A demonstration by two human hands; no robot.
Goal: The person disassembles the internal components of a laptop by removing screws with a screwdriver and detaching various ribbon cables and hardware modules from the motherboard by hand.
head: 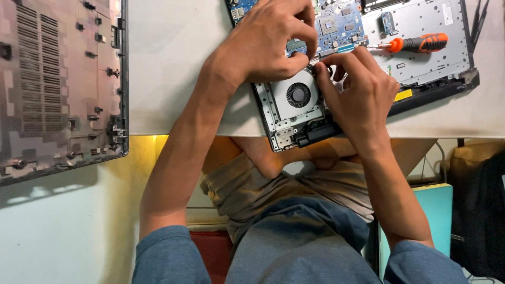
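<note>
The opened laptop (pixel 421 68) overhung the near edge of the tabletop (pixel 173 63). The right hand (pixel 360 94) and left hand (pixel 268 42) met just beyond the round fan (pixel 298 95), fingertips pinched together on a small part too tiny to identify. Farther back, an orange screwdriver (pixel 421 43) lay inside the laptop. The removed bottom cover (pixel 58 84) lay well apart, with bare tabletop between.
</note>
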